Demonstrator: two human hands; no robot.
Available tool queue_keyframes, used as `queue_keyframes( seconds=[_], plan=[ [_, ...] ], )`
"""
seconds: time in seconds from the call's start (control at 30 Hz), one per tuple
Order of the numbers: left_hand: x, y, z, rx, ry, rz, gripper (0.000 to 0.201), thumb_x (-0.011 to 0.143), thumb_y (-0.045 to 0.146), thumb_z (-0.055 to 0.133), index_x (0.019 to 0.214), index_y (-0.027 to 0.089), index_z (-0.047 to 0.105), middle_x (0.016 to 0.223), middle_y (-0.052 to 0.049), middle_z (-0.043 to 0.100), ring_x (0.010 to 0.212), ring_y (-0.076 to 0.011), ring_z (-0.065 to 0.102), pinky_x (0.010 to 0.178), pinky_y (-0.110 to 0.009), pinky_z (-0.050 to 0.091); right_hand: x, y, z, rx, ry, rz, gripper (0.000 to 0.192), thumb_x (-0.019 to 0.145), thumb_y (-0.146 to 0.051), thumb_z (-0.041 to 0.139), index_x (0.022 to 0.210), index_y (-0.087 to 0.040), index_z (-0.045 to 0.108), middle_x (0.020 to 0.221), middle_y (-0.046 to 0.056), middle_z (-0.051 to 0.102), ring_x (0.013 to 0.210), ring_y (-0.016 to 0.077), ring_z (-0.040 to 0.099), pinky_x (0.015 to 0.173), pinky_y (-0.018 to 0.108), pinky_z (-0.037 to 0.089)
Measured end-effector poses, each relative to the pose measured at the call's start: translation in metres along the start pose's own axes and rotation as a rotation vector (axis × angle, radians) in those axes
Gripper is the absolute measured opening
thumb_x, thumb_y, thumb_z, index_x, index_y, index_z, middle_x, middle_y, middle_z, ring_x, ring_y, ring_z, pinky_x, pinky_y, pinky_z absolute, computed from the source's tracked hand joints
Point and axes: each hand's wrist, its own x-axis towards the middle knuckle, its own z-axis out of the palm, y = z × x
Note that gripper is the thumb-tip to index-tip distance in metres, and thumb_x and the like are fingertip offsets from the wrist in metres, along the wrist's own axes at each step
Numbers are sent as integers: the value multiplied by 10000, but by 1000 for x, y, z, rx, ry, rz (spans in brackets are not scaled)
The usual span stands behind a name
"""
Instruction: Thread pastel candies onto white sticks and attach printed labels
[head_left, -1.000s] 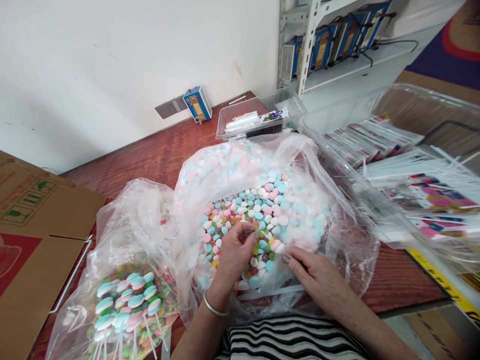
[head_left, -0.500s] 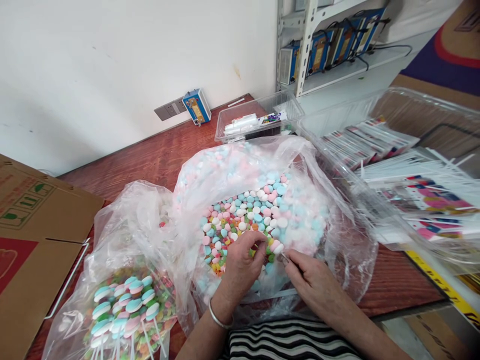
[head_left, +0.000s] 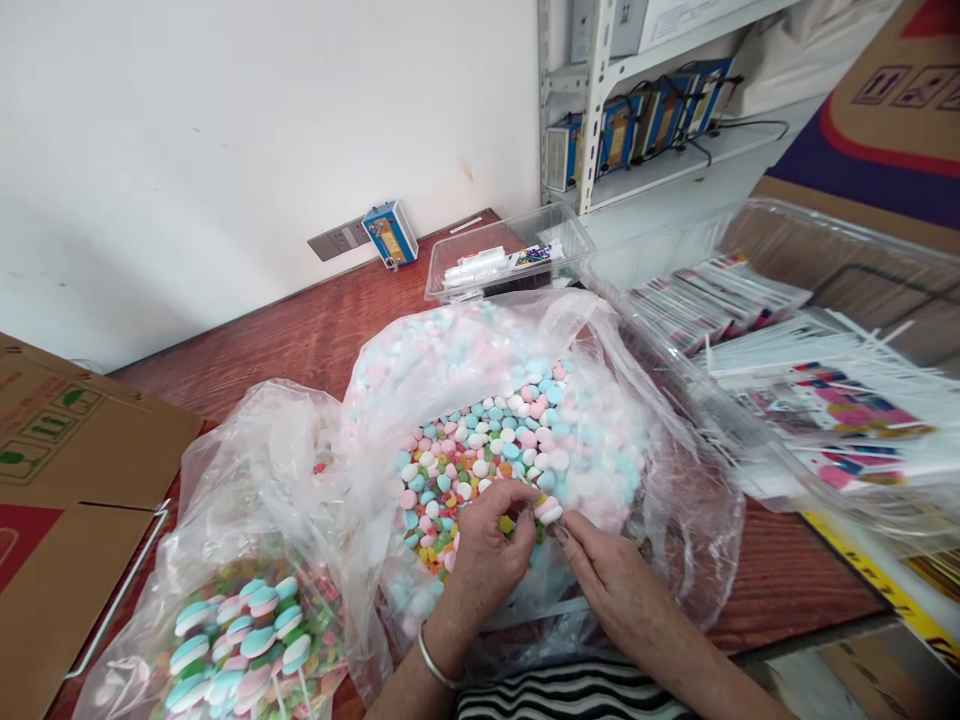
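Observation:
Above a clear plastic bag (head_left: 465,385) of pastel candies, both my hands meet at a small pink-and-white marshmallow candy (head_left: 550,510) with a yellow piece against it. My left hand (head_left: 487,550), a bangle on its wrist, is closed, thumb and forefinger pinching at the candy's left side. Closed too, my right hand (head_left: 619,570) presses its fingertips to the candy's lower right edge. Any stick between the fingers is too small to make out. Under the hands lie pink, blue and white candies (head_left: 514,450) mixed with colourful gummy pieces (head_left: 442,475).
At lower left, finished candy sticks (head_left: 247,640) lie on a second bag (head_left: 247,480) of gummies. A cardboard box (head_left: 67,500) stands at far left. Clear bins (head_left: 765,215) with white sticks (head_left: 817,350) and printed cards flank the right. Behind are a small tub (head_left: 431,285) and a blue device (head_left: 390,235).
The view has tilted slightly upward and shifted. My right fingertips have come closer to my left ones, around the candy, which has turned a little.

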Motion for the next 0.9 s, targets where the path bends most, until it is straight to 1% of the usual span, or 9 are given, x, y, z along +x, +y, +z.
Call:
queue_keyframes(
  seconds=[0.07, 0.17, 0.3, 0.4, 0.5, 0.6, 0.73, 0.83, 0.9],
  plan=[
    [-1, 0, 1, -7, -15, 18, 186, 868, 108, 524, 960, 215, 645, 876, -20, 681, 789, -140, 624, 728, -255, 502, 2, 0, 0, 53, 25, 0, 238, 949, -225, 320, 891, -215, 551, 785, 30, 665, 710, 189, 624, 650, 271, 449],
    [7, -4, -4, -1, -34, 19, 233, 919, 141, 469, 1083, 218, 614, 887, -28, 689, 763, -138, 639, 720, -259, 512, 4, 3, -5, 69, 83, 29, 246, 953, -260, 332, 806, -221, 526, 700, 7, 619, 646, 179, 581, 596, 264, 423],
    [36, -14, -15, 256, -10, 92, 281, 920, 106, 440, 1124, 218, 597, 1037, -66, 669, 926, -179, 634, 801, -308, 508, 6, 7, -14, 70, 140, 87, 285, 965, -339, 337, 735, -237, 472, 626, -21, 544, 574, 169, 518, 537, 260, 378],
    [59, -23, -19, 507, -135, 186, 323, 859, 30, 460, 1047, 222, 639, 1074, -72, 652, 1032, -216, 590, 850, -351, 494, 6, 7, -17, 83, 144, 94, 286, 955, -350, 343, 712, -244, 451, 614, -25, 523, 561, 167, 499, 524, 259, 365],
    [70, -31, -16, 637, -223, 188, 278, 817, 19, 504, 935, 210, 667, 980, -65, 666, 978, -230, 585, 839, -373, 491, 4, 8, -19, 85, 143, 93, 266, 938, -339, 350, 714, -244, 457, 600, -29, 514, 553, 168, 498, 517, 261, 355],
    [72, -35, -14, 595, -155, 113, 208, 843, 74, 521, 899, 202, 675, 936, -63, 683, 938, -229, 598, 825, -368, 487, 4, 10, -20, 84, 151, 103, 269, 935, -350, 352, 717, -242, 468, 602, -27, 517, 560, 172, 507, 520, 264, 356],
    [77, -37, -17, 364, -21, -62, 181, 894, 198, 513, 967, 212, 677, 916, -39, 718, 830, -195, 647, 748, -326, 503, 7, 12, -21, 81, 155, 111, 276, 936, -352, 340, 712, -241, 457, 602, -26, 513, 564, 173, 511, 532, 270, 357],
    [86, -40, -19, 316, -25, -117, 193, 899, 254, 507, 956, 208, 685, 835, -31, 725, 710, -186, 652, 646, -306, 504, 8, 12, -21, 80, 136, 111, 278, 939, -353, 337, 707, -243, 443, 604, -25, 518, 566, 175, 515, 536, 272, 355],
    [92, -42, -19, 336, -42, -103, 194, 894, 258, 511, 933, 209, 695, 844, -36, 724, 723, -192, 653, 653, -312, 505, 9, 13, -20, 79, 137, 104, 275, 938, -343, 341, 699, -243, 434, 611, -22, 528, 571, 175, 519, 540, 273, 359]
  ],
)
